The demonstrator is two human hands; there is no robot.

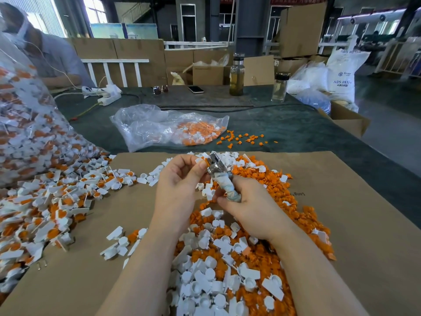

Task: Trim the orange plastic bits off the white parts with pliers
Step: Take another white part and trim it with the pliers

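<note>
Two hands met over the cardboard sheet (114,258), and the cut turned on how they faced each other. Our left hand (180,185) was curled, thumb and forefinger pinching a small white part (198,159) with an orange bit on it; the part was mostly hidden by the fingertips, so we could not tell exactly how it sat. Our right hand (248,208) was wrapped around the cloth-bound handles of the pliers (218,176).

The pliers' long axis ran from the right hand up toward 11 o'clock, the metal head lying just beside the left thumb. From the left hand, the head sat at about 2 o'clock; from the right hand, the pinched part lay at 11 o'clock, past the tool's nose. Whether the jaws stood apart or closed on the orange, we could not tell, since they were turned away from us.

We judged the left hand nearer the part and the one to steer it, while the right needed only to squeeze.

Trimmed white pieces and orange offcuts (262,185) lay heaped beneath both forearms, toward 6 o'clock. Untrimmed stock spilled from a clear bag (29,133) at 9 o'clock.
</note>
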